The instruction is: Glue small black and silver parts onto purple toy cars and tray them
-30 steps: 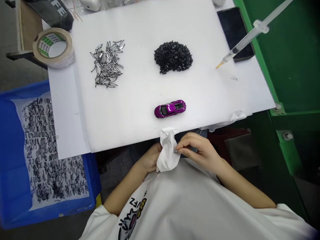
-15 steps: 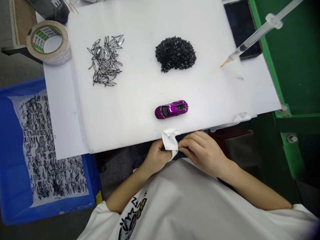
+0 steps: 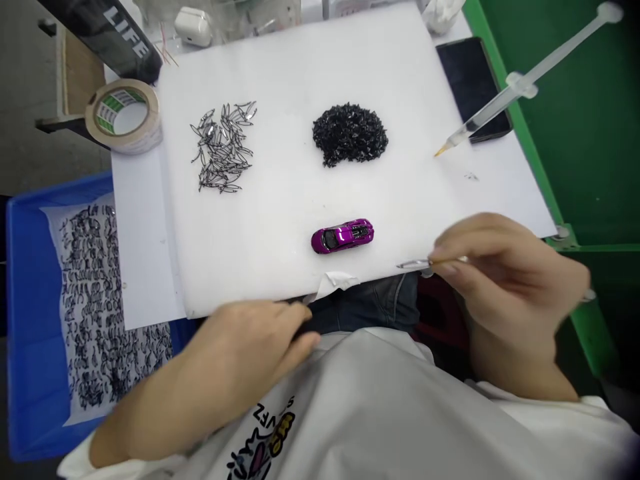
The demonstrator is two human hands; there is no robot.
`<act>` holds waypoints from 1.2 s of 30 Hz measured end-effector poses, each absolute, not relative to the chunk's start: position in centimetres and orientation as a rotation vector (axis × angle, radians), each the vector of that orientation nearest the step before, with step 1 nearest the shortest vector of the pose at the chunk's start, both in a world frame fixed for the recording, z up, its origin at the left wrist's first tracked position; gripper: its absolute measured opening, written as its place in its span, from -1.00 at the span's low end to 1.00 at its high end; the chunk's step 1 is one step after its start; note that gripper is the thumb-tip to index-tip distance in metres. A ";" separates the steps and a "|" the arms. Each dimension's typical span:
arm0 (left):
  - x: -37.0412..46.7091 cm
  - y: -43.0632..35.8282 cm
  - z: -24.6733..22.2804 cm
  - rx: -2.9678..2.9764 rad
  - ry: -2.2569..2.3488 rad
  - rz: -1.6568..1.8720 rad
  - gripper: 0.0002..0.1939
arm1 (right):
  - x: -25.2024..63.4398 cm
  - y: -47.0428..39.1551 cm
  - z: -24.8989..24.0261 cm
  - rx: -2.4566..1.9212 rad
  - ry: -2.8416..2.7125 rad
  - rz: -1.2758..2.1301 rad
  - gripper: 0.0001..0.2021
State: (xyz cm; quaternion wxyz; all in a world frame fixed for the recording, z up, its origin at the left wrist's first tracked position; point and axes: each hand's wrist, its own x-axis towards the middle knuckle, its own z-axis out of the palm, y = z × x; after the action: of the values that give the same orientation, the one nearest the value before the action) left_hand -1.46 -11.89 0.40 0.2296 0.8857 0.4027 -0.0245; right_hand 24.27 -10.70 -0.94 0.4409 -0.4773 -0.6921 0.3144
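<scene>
My right hand (image 3: 505,273) is pinched around a thin pen-like tool (image 3: 415,264) with a slim silvery tip, which points left at the board's front edge; its exact kind is unclear. My left hand (image 3: 255,340) is palm down at the front edge, thumb apart from the fingers. Just beyond its fingertips lies a crumpled white cloth (image 3: 336,283) on the edge; contact is unclear. A purple toy car (image 3: 343,236) stands on the white board (image 3: 280,200) between and beyond my hands. Behind it are a heap of small black pieces (image 3: 350,133) and scattered thin clear, black-rimmed pieces (image 3: 223,148).
A syringe (image 3: 487,110) with an orange tip lies across a dark phone (image 3: 473,83) at the right. At the left are a tape roll (image 3: 150,133), a black bottle (image 3: 107,37) and a blue bin (image 3: 30,320) with sheeted black pieces. A white case (image 3: 193,27) lies at the back.
My hands have come apart. The right moved right and now holds the thin tool; the left moved left, and the cloth it held lies at the board's edge. The view has shifted.
</scene>
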 end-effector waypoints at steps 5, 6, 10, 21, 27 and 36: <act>0.2 -5.4 0.7 2.662 1.170 0.248 -0.65 | 21.0 -6.9 -2.2 -1.056 -1.441 0.974 -0.94; 0.5 -4.4 0.2 2.598 1.112 0.223 -0.62 | 20.8 -6.5 -2.5 -1.058 -1.396 1.069 -0.97; 0.8 -3.2 -1.1 2.393 1.031 0.175 -0.75 | 20.6 -6.0 -3.4 -1.106 -1.323 1.376 -0.92; -0.1 -3.4 -1.1 2.181 1.126 0.432 -0.75 | 20.1 -5.9 -3.0 -1.180 -1.272 1.450 -0.93; 1.3 -4.5 -1.5 2.066 1.138 0.852 -0.92 | 20.1 -5.9 -3.1 -1.193 -1.308 1.424 -0.91; 1.2 -4.8 -1.1 2.127 1.211 0.875 -0.89 | 20.0 -5.9 -2.9 -1.172 -1.288 1.442 -0.90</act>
State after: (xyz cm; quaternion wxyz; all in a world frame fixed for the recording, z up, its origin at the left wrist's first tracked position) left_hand 1.23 -4.78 -1.14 0.2678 0.7885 0.4487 0.3242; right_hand 20.05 -5.87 -2.95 0.4265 -0.4689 -0.5153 0.5768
